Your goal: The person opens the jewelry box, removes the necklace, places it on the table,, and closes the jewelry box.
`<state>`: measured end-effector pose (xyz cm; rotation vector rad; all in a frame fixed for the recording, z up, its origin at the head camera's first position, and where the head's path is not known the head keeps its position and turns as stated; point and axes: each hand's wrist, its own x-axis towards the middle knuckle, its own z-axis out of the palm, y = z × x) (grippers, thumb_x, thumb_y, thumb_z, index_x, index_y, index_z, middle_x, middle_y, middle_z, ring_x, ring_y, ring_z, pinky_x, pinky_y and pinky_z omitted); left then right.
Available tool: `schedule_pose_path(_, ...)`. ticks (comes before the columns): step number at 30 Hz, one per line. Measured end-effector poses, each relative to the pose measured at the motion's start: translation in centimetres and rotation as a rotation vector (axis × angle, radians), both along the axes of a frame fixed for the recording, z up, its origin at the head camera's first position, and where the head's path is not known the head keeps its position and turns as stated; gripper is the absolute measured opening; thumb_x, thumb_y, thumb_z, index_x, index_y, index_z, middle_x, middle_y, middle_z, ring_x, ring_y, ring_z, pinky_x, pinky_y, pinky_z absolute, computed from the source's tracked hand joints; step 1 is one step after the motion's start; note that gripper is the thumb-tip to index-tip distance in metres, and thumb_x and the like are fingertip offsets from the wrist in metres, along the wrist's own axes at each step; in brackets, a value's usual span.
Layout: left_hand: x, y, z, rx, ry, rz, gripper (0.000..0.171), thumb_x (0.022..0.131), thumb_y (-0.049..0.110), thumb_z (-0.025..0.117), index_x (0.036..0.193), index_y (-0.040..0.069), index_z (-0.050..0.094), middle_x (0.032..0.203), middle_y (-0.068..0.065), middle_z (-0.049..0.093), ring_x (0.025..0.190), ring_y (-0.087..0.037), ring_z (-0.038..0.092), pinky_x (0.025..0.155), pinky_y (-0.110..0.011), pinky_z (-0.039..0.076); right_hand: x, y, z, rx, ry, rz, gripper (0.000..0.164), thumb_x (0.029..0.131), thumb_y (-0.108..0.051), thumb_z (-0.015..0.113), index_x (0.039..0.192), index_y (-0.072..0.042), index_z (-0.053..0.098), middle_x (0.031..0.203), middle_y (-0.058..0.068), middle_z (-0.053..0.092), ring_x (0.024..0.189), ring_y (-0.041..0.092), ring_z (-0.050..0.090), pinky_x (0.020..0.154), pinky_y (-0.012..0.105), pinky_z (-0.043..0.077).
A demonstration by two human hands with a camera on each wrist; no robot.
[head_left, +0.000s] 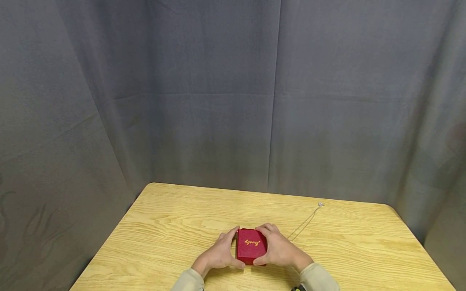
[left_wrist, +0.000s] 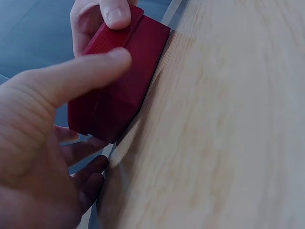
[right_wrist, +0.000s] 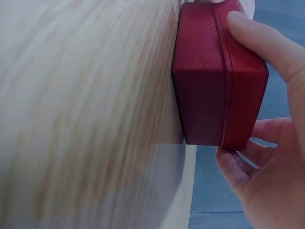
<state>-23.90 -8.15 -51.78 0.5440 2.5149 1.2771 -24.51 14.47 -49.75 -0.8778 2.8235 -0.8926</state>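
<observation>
A small red jewelry box (head_left: 250, 246) with gold lettering on its lid lies on the wooden table between both hands. My left hand (head_left: 220, 251) spans the box's left side, thumb at the front corner and index finger at the back corner. From the other side my right hand (head_left: 280, 248) grips it, its thumb pressed on the front of the lid and fingers at the back. The right wrist view shows the lid (right_wrist: 245, 81) down on the base (right_wrist: 202, 95), with a seam between them. Left fingertips at the far side are partly hidden.
A thin chain necklace (head_left: 303, 223) with a small pale pendant (head_left: 320, 204) stretches across the table (head_left: 174, 214) from beside the right hand toward the back edge. Grey curtains (head_left: 214, 101) hang behind and at both sides of the table.
</observation>
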Motion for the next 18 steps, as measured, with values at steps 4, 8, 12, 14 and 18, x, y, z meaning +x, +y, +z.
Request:
schedule_pose_path(4, -0.01, -0.02, -0.03, 0.007, -0.015, 0.008, 0.111, 0.063, 0.033, 0.087, 0.150, 0.009, 0.022, 0.135, -0.012, 0.038, 0.120, -0.026, 0.037, 0.100, -0.054, 0.031, -0.06, -0.01, -0.18, 0.010, 0.001, 0.000, 0.092, 0.062, -0.052, 0.082, 0.131, -0.001, 0.049, 0.118, -0.001, 0.047, 0.105, 0.017, 0.043, 0.084, 0.034, 0.048)
schedule_pose_path(8, -0.04, -0.02, -0.15, -0.003, -0.009, 0.013, 0.108, 0.064, 0.036, 0.086, 0.149, 0.010, 0.024, 0.134, -0.010, 0.039, 0.118, -0.025, 0.038, 0.098, -0.053, 0.033, -0.07, -0.05, -0.26, 0.015, -0.001, -0.002, 0.093, 0.062, -0.054, 0.081, 0.132, -0.002, 0.049, 0.118, -0.001, 0.047, 0.106, 0.017, 0.043, 0.084, 0.035, 0.048)
schedule_pose_path(12, -0.05, -0.01, -0.17, -0.008, 0.001, 0.015, 0.106, 0.064, 0.036, 0.086, 0.148, 0.010, 0.026, 0.133, -0.010, 0.040, 0.119, -0.025, 0.038, 0.098, -0.053, 0.034, -0.03, -0.10, -0.24, 0.018, -0.002, -0.007, 0.093, 0.062, -0.054, 0.081, 0.132, -0.002, 0.049, 0.119, 0.000, 0.047, 0.107, 0.018, 0.043, 0.085, 0.036, 0.048)
schedule_pose_path(14, -0.05, -0.01, -0.18, -0.008, 0.002, 0.015, 0.106, 0.064, 0.035, 0.086, 0.148, 0.009, 0.026, 0.134, -0.010, 0.040, 0.119, -0.026, 0.038, 0.098, -0.053, 0.033, 0.01, -0.12, -0.24, 0.020, -0.001, -0.009, 0.093, 0.062, -0.054, 0.082, 0.132, -0.002, 0.049, 0.120, 0.001, 0.046, 0.108, 0.018, 0.043, 0.085, 0.037, 0.048)
schedule_pose_path(18, -0.04, -0.01, -0.18, -0.011, 0.006, 0.015, 0.105, 0.064, 0.034, 0.086, 0.147, 0.009, 0.027, 0.133, -0.010, 0.040, 0.119, -0.026, 0.038, 0.098, -0.053, 0.033, 0.08, -0.16, -0.22, 0.028, 0.001, -0.011, 0.093, 0.062, -0.053, 0.082, 0.132, -0.002, 0.049, 0.121, 0.001, 0.046, 0.108, 0.018, 0.043, 0.085, 0.038, 0.048)
